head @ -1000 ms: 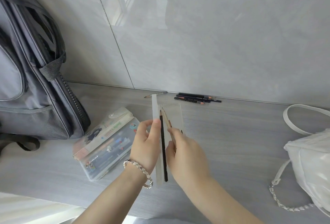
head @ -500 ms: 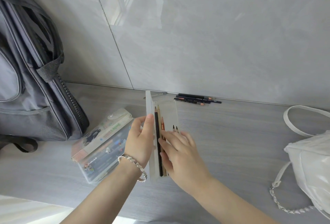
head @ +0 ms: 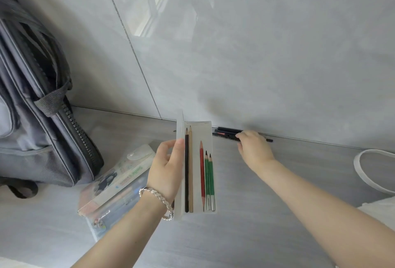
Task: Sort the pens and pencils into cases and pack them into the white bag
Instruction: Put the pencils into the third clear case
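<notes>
A translucent pencil case (head: 205, 134) lies open on the grey table, holding a black pencil (head: 186, 171), a tan one (head: 190, 171), a red one (head: 202, 173) and two green ones (head: 209, 180). My left hand (head: 166, 169) grips its raised lid (head: 180, 131). My right hand (head: 254, 148) is stretched to the wall, its fingertips pinched on the dark pencils (head: 224, 132) lying there. A corner of the white bag (head: 378, 210) shows at the right edge, with its strap (head: 361, 173).
A second clear case (head: 115, 184) full of pens lies left of my left hand. A grey backpack (head: 32, 118) leans against the tiled wall at far left. The wall runs right behind the dark pencils.
My right hand has left the case, where it laid pencils down, and has reached right and back to the dark pencils at the wall. The left hand still holds the lid.
</notes>
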Demonstrator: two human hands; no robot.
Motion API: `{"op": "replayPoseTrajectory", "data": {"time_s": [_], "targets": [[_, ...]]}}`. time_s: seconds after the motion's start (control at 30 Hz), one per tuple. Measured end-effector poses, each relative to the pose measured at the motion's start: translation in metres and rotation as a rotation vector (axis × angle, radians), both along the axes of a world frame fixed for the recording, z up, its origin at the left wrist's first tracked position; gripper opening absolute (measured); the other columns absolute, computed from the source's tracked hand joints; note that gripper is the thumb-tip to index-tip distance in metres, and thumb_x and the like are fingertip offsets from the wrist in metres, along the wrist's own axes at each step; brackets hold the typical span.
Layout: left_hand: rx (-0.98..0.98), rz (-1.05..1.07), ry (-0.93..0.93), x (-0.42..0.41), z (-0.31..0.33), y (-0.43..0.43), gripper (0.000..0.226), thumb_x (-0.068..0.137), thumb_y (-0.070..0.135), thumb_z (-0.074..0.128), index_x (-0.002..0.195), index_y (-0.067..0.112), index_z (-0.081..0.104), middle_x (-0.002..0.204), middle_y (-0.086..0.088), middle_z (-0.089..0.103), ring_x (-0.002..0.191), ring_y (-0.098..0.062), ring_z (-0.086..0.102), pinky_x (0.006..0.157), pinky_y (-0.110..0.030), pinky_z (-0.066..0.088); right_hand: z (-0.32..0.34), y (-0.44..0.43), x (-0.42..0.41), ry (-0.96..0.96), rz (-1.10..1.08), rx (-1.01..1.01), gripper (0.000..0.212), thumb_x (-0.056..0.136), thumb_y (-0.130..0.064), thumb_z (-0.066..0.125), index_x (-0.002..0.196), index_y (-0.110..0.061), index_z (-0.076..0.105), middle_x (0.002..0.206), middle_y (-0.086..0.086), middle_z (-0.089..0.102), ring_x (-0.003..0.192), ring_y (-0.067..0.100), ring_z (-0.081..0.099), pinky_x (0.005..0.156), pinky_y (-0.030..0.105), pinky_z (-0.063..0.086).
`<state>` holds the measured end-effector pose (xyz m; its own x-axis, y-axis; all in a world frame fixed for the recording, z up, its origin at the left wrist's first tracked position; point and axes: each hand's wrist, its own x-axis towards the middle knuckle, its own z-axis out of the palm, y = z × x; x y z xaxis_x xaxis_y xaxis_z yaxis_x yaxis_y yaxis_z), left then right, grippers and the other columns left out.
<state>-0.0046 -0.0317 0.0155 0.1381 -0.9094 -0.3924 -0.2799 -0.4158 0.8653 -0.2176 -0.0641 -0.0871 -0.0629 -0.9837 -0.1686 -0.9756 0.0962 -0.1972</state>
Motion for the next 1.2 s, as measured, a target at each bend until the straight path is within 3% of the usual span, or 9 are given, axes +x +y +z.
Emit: {"op": "replayPoseTrajectory", "data": {"time_s": [0.13, 0.37, 0.53, 0.67, 0.77, 0.87, 0.93, 1.03, 1.2], "targets": [[0.001, 0.011, -0.004, 0.003, -0.004, -0.004, 0.033, 0.093, 0.042, 0.039, 0.109, 0.019, 0.056, 0.084, -0.007, 0.055, 0.074, -0.016, 0.053, 0.066, -0.026, 0.044, -0.012, -0.005, 0.001, 0.144, 0.065, 0.138, 0.03, 0.095, -0.02, 0.043, 0.122, -0.008, 0.049, 0.124, 0.008, 0.049, 0.118, 0.026, 0.043, 0.091, 0.035, 0.039], [0.003, 0.007, -0.043, 0.01, -0.006, -0.003, 0.036, 0.094, 0.041, 0.038, 0.111, 0.016, 0.055, 0.085, -0.005, 0.058, 0.074, -0.009, 0.054, 0.057, -0.019, 0.04, -0.016, 0.002, 0.001, 0.138, 0.066, 0.224, 0.028, 0.089, -0.006, 0.042, 0.117, -0.004, 0.047, 0.118, 0.014, 0.049, 0.108, 0.029, 0.048, 0.08, 0.035, 0.04], [0.002, -0.008, -0.046, 0.015, -0.008, 0.0, 0.041, 0.094, 0.04, 0.038, 0.11, 0.006, 0.055, 0.078, -0.003, 0.053, 0.07, -0.01, 0.051, 0.056, -0.021, 0.036, 0.0, 0.013, 0.01, -0.412, -0.185, 0.033, 0.028, 0.09, -0.009, 0.046, 0.118, -0.011, 0.05, 0.098, 0.007, 0.058, 0.081, 0.023, 0.056, 0.075, 0.033, 0.045], [0.01, -0.014, -0.06, 0.02, -0.01, 0.003, 0.041, 0.094, 0.04, 0.038, 0.11, 0.007, 0.056, 0.081, -0.003, 0.055, 0.069, -0.01, 0.051, 0.058, -0.022, 0.037, 0.054, 0.021, 0.024, -0.801, -0.246, -0.222, 0.015, 0.08, -0.006, 0.067, 0.08, -0.021, 0.067, 0.08, -0.002, 0.063, 0.069, 0.004, 0.055, 0.067, 0.006, 0.044], [0.01, -0.002, -0.024, 0.018, -0.007, 0.006, 0.037, 0.094, 0.038, 0.038, 0.109, 0.01, 0.056, 0.083, -0.002, 0.057, 0.07, -0.007, 0.052, 0.056, -0.019, 0.035, 0.105, 0.031, 0.028, -0.925, -0.093, -0.096, 0.024, 0.075, -0.005, 0.072, 0.069, -0.028, 0.068, 0.077, -0.009, 0.064, 0.069, -0.001, 0.06, 0.069, 0.005, 0.045], [-0.013, 0.038, 0.063, 0.014, -0.001, 0.012, 0.029, 0.095, 0.038, 0.035, 0.106, 0.021, 0.056, 0.089, 0.005, 0.06, 0.083, -0.007, 0.057, 0.064, -0.02, 0.042, 0.144, 0.039, 0.03, -0.906, 0.017, -0.007, 0.026, 0.076, -0.005, 0.07, 0.069, -0.03, 0.069, 0.079, -0.011, 0.065, 0.075, -0.002, 0.062, 0.074, 0.01, 0.048], [-0.005, 0.085, 0.132, 0.011, -0.003, 0.015, 0.027, 0.095, 0.042, 0.037, 0.101, 0.027, 0.058, 0.097, 0.003, 0.064, 0.095, -0.017, 0.061, 0.079, -0.033, 0.051, 0.163, 0.044, 0.032, -0.884, 0.049, -0.01, 0.033, 0.078, 0.001, 0.062, 0.069, -0.031, 0.068, 0.082, -0.011, 0.061, 0.077, -0.002, 0.06, 0.072, 0.006, 0.045], [0.018, 0.104, 0.172, 0.007, -0.001, 0.018, 0.031, 0.092, 0.047, 0.038, 0.101, 0.028, 0.061, 0.101, -0.002, 0.067, 0.099, -0.02, 0.062, 0.083, -0.041, 0.053, 0.178, 0.049, 0.036, -0.839, 0.065, 0.025, 0.033, 0.078, 0.001, 0.057, 0.073, -0.03, 0.066, 0.085, -0.008, 0.063, 0.071, -0.002, 0.057, 0.069, 0.005, 0.044], [0.019, 0.071, 0.126, 0.004, 0.006, 0.02, 0.029, 0.094, 0.042, 0.038, 0.1, 0.025, 0.061, 0.103, -0.007, 0.066, 0.1, -0.025, 0.062, 0.085, -0.048, 0.053, 0.174, 0.048, 0.038, -0.683, 0.069, 0.148, 0.021, 0.08, -0.01, 0.057, 0.08, -0.031, 0.056, 0.07, -0.005, 0.06, 0.056, 0.009, 0.051, 0.062, 0.025, 0.045]]}}
